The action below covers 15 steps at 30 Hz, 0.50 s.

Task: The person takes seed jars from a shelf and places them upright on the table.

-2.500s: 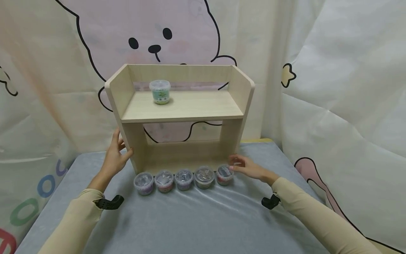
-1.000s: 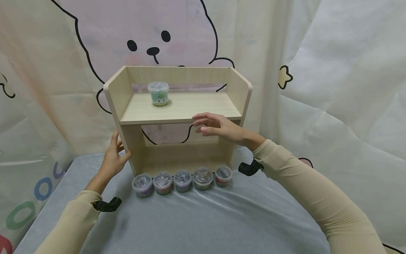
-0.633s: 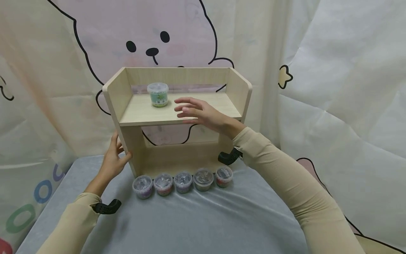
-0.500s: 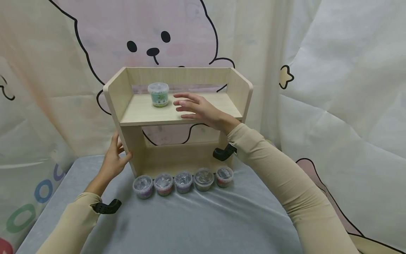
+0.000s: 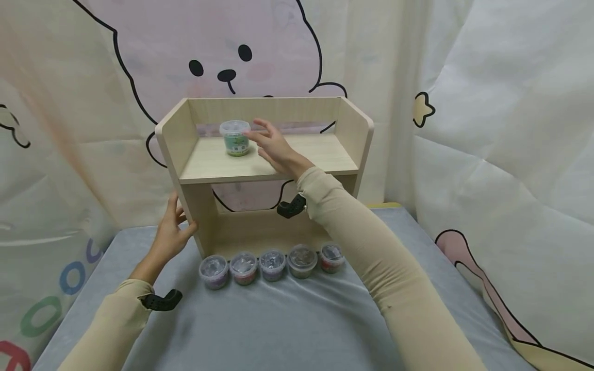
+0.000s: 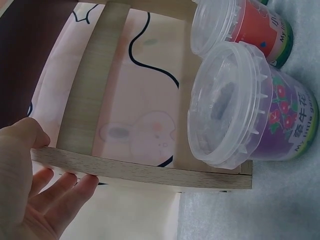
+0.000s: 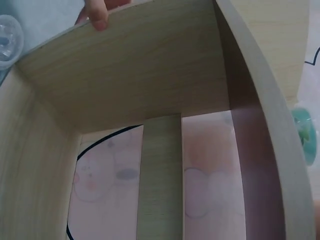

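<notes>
My left hand (image 5: 168, 236) grips the left side panel of a pale wooden desk shelf (image 5: 274, 175). In the left wrist view, its thumb lies on one face of the panel edge and its fingers on the other. On the upper board stands a small clear-lidded tub with a green label (image 5: 235, 144). At the tub's right side is my right hand (image 5: 277, 150), fingers extended and spread, one fingertip at the tub's edge; whether it touches cannot be told. The right wrist view catches part of the green tub (image 7: 306, 134) beyond the shelf board.
Several lidded tubs stand in a row along the shelf's front, among them a purple-labelled tub (image 6: 290, 117) and a red-labelled tub (image 6: 257, 30). A grey-blue cloth (image 5: 260, 330) covers the table. Printed curtains (image 5: 487, 129) hang behind and beside it.
My right hand has left the rightmost tub of the front row, risen over the upper board and moved left to the green-labelled tub. My left hand has stayed on the side panel.
</notes>
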{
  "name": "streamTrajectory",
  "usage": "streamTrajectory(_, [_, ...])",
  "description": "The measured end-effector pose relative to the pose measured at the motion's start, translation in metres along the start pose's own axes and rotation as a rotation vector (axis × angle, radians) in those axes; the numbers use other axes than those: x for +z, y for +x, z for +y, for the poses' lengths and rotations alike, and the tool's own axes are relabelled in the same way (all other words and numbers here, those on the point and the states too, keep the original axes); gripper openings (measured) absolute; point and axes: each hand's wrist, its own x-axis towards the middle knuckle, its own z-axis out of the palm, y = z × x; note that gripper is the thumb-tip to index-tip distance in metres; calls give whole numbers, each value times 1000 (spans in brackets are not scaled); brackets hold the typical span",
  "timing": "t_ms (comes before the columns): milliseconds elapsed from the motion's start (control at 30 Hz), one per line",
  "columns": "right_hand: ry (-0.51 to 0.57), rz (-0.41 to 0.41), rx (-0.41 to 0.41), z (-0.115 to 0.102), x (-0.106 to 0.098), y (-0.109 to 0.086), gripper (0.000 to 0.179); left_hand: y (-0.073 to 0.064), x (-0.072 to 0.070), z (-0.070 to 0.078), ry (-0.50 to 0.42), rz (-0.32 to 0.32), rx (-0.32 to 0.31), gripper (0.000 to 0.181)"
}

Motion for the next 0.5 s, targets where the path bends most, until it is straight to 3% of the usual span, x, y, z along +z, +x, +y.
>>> streamTrajectory(167, [-46,55,-14,3,8,11,73,1,0,1,0,-10,-11,93])
streamTrajectory(367, [-230,134,7,3,15,18,78,1,1,1,-23,-16,-11,89])
streamTrajectory(500, [-334,142,18,4,20,19,82,0,1,0,-31,-9,-1,88])
